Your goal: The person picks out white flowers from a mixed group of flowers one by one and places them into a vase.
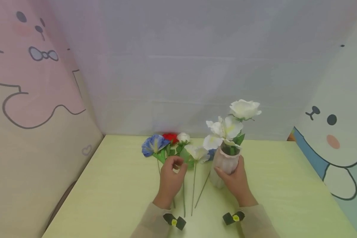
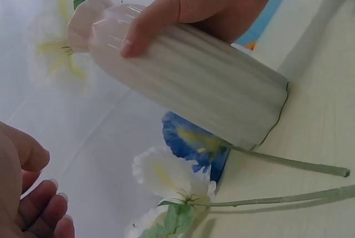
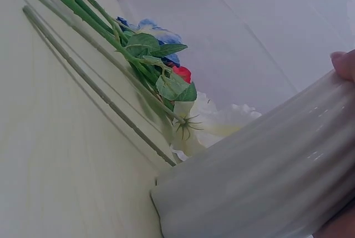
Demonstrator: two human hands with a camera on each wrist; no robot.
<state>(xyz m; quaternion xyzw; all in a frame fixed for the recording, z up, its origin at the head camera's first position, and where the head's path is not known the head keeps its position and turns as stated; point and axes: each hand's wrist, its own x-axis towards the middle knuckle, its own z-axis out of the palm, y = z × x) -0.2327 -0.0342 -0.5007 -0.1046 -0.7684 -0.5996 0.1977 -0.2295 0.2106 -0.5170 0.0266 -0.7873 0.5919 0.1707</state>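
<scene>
So on the far left there's a blue flower [image 1: 154,145] lying on the tabletop [image 1: 119,185], then a red one [image 1: 170,137], with the left hand [image 1: 170,178] hovering over the stems, fingers loosely curled and holding nothing. Next come a small white rose [image 1: 183,137] and a pale, ruffly flower [image 1: 197,153], both lying down too. Further right, the pinkish-white vase [image 1: 225,164] sits on the tabletop with white blooms [image 1: 223,129] in it, the right hand's [image 1: 237,181] fingers wrapped round its side.

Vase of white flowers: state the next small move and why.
Probably lower the left hand to pinch the stem of the yellow-centred white flower lying near it: that hand looks empty, while the right hand grips the vase.
</scene>
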